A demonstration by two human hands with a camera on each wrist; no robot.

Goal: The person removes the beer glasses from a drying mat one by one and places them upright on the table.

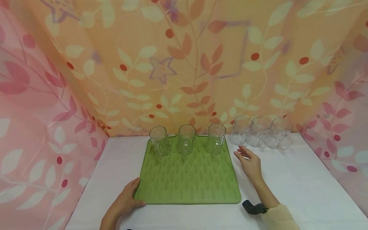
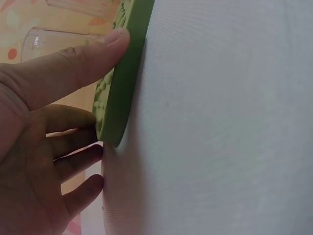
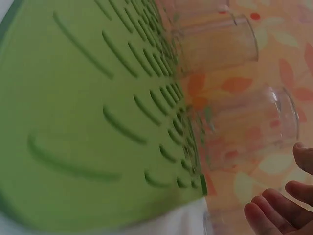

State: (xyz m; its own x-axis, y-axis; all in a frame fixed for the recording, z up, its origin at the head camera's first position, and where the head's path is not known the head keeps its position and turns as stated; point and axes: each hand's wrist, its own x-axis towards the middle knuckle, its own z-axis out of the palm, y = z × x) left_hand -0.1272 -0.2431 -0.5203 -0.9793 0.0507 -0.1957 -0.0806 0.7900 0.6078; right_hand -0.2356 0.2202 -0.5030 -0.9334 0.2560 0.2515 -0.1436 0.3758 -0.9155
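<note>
A green ridged drying mat (image 1: 188,182) lies flat on the white table. Along its back edge three clear glass mugs stand in a spaced row: the left mug (image 1: 160,142), the middle mug (image 1: 187,140) and the right mug (image 1: 216,140). My left hand (image 1: 125,198) rests at the mat's front left corner; in the left wrist view its thumb (image 2: 105,46) touches the mat's edge, with extended fingers by the side. Right of the mat, my right hand (image 1: 251,164) holds nothing, its fingers loosely bent near the right mug and the mugs beyond.
Three more glass mugs (image 1: 261,132) stand close together on the table (image 1: 299,188) at the back right. A floral cloth (image 1: 201,64) hangs behind, with pink cloth on both sides. A black device (image 1: 253,207) sits at my right wrist.
</note>
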